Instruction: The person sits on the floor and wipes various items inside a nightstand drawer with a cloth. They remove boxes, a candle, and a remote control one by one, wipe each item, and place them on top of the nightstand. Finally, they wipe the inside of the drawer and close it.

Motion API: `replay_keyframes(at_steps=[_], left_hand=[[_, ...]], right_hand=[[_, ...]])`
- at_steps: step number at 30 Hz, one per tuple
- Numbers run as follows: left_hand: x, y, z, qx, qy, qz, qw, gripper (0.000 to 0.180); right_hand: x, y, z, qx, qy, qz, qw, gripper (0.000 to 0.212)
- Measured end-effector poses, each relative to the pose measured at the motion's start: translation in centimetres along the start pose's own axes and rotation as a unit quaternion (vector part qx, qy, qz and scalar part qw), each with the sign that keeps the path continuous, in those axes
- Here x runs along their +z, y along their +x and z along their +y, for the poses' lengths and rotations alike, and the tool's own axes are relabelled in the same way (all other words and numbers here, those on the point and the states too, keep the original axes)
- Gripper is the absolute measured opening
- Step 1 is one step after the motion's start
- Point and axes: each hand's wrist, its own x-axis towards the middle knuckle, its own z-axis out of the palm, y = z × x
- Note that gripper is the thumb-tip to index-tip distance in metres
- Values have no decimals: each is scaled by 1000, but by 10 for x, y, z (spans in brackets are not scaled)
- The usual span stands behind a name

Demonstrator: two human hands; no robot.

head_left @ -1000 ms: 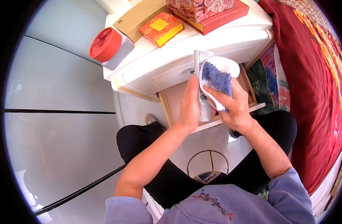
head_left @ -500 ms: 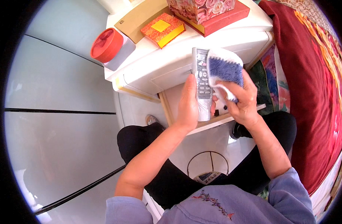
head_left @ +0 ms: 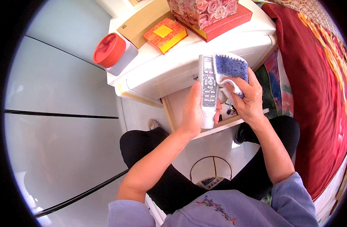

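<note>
1. Left hand [head_left: 192, 114] is grasping a silver-grey remote control [head_left: 208, 102], frame centre, over the open drawer [head_left: 180, 100].
2. Right hand [head_left: 251, 99] is clutching a blue-and-white cloth [head_left: 231, 68] by the remote's right edge; contact unclear.
3. Apparently wiping is going on; another pass is calling for steady left grip, cloth flat on keys [head_left: 209, 82].

Fuzzy cloth [head_left: 231, 67]; plastic remote [head_left: 208, 92] (glossy)
</note>
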Motion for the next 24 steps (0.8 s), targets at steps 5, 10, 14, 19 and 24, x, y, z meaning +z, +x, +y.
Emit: replay_keyframes(at_steps=[5,10,14,19,24], left_hand=[[0,-2,-2,-32,-3,-18,999,52],[6,-7,-11,-47,29,-78,995,45],[8,-10,-10,-80,27,-104,991,41],[11,-11,-11,-83,42,-115,989,40],[5,-10,-14,-74,45,-100,991,43]], right_hand=[[-1,2,-5,46,95,32,994,22],[3,8,-7,50,56,-68,995,31],[-3,10,2,56,60,-49,995,26],[-4,10,8,229,194,22,954,16],[-2,6,10,391,396,38,830,20]])
